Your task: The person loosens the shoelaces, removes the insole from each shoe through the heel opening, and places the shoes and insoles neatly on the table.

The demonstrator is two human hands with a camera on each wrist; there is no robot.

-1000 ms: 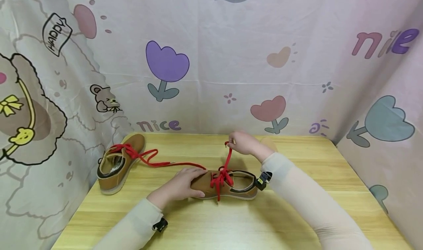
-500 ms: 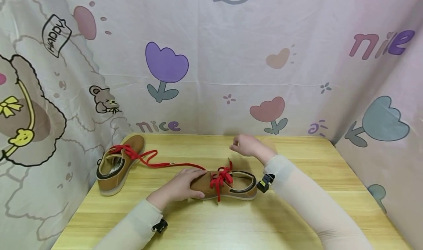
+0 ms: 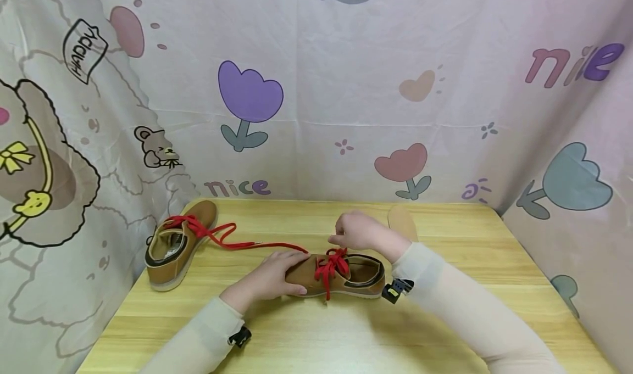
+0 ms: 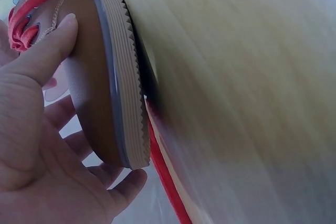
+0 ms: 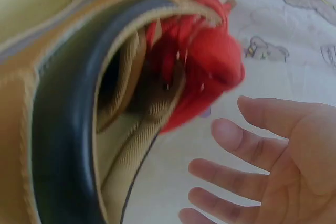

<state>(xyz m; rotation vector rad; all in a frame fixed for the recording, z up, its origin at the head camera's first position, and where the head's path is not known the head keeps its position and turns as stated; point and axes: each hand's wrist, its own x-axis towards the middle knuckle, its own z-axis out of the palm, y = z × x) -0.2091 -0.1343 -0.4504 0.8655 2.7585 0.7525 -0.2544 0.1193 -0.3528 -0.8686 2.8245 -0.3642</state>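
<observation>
A brown lace-up shoe (image 3: 304,272) sits on the table with its toe to the left. My left hand (image 3: 269,276) holds that toe, thumb along the near side and the other fingers round the far side, as the left wrist view also shows. Red shoelaces (image 3: 336,264) form a bundled knot at the shoe's throat, one end hanging down the near side. Just beyond the knot hovers my right hand (image 3: 360,231). In the right wrist view its fingers (image 5: 231,179) are spread and loosely bent, holding nothing, beside the red bundle (image 5: 215,59).
A matching brown shoe (image 3: 165,275) with red laces stands at the table's left edge. From it a long red lace (image 3: 277,245) trails right to the nearer shoe. A tan insole-shaped piece (image 3: 403,223) lies behind my right wrist. Patterned curtains (image 3: 316,88) enclose the table.
One second ago my right hand pulled a lace end upward; it let go, and the lace dropped onto the knot. That hand has since come down and left. My left hand stays put.
</observation>
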